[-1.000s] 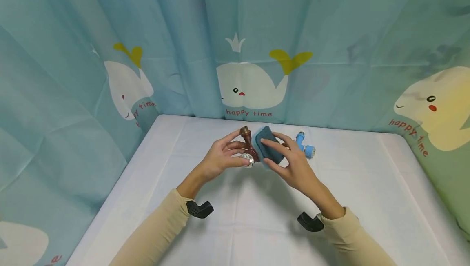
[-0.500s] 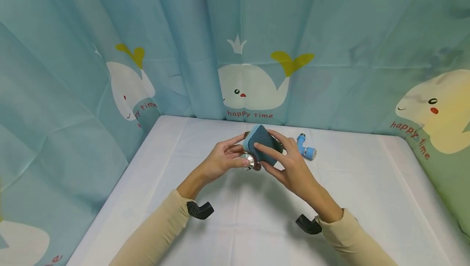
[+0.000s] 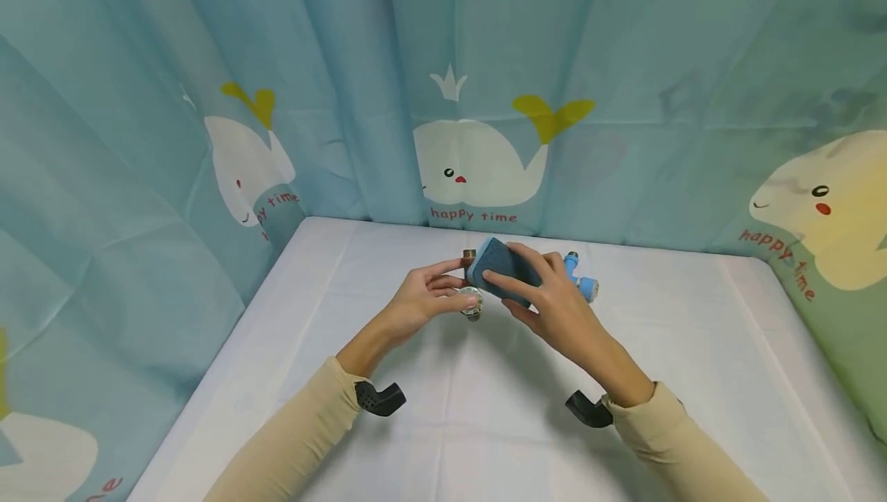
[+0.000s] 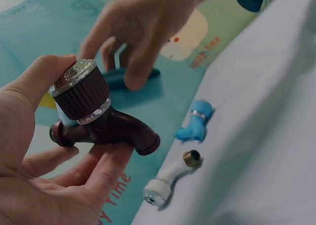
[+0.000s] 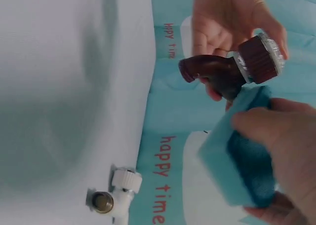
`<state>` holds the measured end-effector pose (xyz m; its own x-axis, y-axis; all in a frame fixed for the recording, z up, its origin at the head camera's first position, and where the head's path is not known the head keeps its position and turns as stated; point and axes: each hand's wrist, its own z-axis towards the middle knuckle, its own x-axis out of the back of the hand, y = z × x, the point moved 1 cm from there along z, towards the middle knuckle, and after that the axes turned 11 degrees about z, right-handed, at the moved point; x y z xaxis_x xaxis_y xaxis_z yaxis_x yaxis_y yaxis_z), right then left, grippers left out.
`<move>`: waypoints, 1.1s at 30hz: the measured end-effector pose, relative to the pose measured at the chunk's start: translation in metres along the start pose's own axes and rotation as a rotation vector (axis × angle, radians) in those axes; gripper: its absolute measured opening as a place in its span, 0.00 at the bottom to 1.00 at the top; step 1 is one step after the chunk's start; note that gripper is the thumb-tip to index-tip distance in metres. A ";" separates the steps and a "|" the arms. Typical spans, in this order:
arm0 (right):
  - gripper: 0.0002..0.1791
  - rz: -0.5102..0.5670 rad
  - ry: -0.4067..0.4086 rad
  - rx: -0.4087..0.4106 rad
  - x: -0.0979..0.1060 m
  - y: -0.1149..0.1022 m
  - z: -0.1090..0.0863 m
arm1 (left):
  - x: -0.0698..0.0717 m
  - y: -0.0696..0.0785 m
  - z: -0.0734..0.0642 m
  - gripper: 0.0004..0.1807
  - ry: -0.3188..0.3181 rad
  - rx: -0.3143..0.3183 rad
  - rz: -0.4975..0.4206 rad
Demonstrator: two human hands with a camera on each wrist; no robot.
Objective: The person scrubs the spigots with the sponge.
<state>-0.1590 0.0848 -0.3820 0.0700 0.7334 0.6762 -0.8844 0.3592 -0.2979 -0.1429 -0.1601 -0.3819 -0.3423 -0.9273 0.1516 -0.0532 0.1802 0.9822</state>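
My left hand (image 3: 433, 298) holds up a dark brown tap (image 4: 126, 129), with its thumb on the silver-topped knob (image 4: 81, 96) and fingers beneath the body. A brass threaded end (image 3: 470, 254) points away at the top in the head view. From the right, my right hand (image 3: 554, 302) grips a two-tone blue sponge (image 3: 506, 267) between thumb and fingers. The sponge's edge lies against the brown tap's body in the right wrist view (image 5: 229, 136). Both are held above the table.
A blue tap (image 3: 585, 286) lies on the white-covered table (image 3: 388, 440) behind my right hand. Beside it, a white tap (image 4: 165, 183) with a brass end shows in the left wrist view. Light blue curtains (image 3: 346, 63) with whale prints stand behind the table.
The sponge first moved left across the brown tap, covering much of it, then slid slightly back right. The tap has turned a little in my left hand, its brass end now upright.
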 end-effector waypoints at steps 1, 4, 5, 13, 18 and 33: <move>0.33 -0.004 -0.002 0.004 0.001 0.000 0.000 | 0.000 0.000 0.000 0.42 -0.007 0.002 0.006; 0.33 -0.008 -0.016 0.026 0.001 0.003 -0.002 | 0.000 0.001 0.001 0.42 -0.027 -0.002 0.027; 0.33 -0.013 -0.027 0.031 0.001 0.004 -0.002 | 0.001 0.000 0.002 0.41 -0.036 -0.008 0.036; 0.32 0.143 -0.033 -0.063 0.017 0.013 0.001 | -0.003 -0.006 0.004 0.44 -0.060 -0.070 0.241; 0.28 0.324 -0.202 -0.200 0.034 0.018 0.012 | -0.006 -0.001 0.004 0.42 -0.102 -0.268 0.523; 0.30 0.437 -0.176 -0.286 0.045 0.025 0.010 | -0.002 0.001 -0.001 0.42 -0.151 -0.337 0.348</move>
<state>-0.1830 0.1207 -0.3522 -0.3752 0.7507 0.5437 -0.6517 0.2035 -0.7306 -0.1410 -0.1581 -0.3814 -0.4190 -0.7688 0.4830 0.3852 0.3312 0.8614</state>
